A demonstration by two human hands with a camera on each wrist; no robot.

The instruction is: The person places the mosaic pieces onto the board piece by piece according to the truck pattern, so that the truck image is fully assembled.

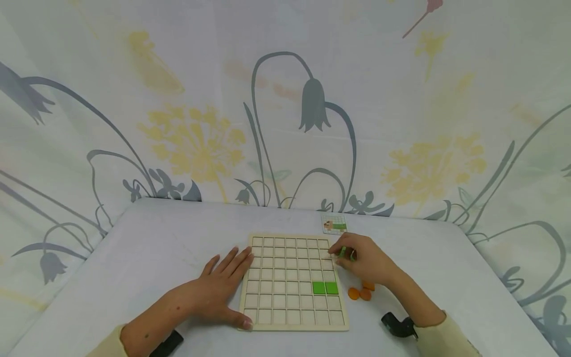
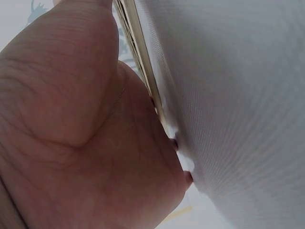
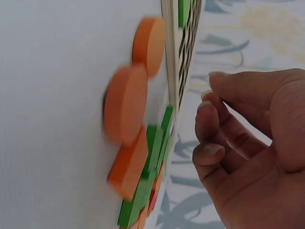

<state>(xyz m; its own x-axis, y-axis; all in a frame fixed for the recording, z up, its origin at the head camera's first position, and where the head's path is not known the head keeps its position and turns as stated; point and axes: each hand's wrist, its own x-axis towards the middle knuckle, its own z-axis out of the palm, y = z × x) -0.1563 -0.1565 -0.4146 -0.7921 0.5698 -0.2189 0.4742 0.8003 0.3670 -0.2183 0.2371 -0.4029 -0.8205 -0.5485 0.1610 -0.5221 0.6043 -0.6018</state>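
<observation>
A pale wooden grid board [image 1: 280, 287] lies flat, with two green square tiles [image 1: 325, 287] side by side in its cells. My left hand [image 1: 218, 285] spreads its straight fingers along the board's left edge, fingertips and thumb at the rim; the left wrist view shows the palm [image 2: 90, 124] beside that edge. My right hand [image 1: 363, 258] hovers at the board's right edge with loosely bent fingers. In the right wrist view nothing shows between its thumb [image 3: 238, 81] and fingers. Green blocks [image 3: 152, 148] lie on the table near it, partly hidden by the hand in the head view.
Orange round pieces [image 1: 354, 293] and an orange block [image 3: 127, 169] lie right of the board. A small pattern card [image 1: 334, 224] rests behind it. Black wrist devices [image 1: 398, 325] sit near both forearms. A floral cloth [image 1: 285, 99] hangs behind the white table [image 1: 192, 223].
</observation>
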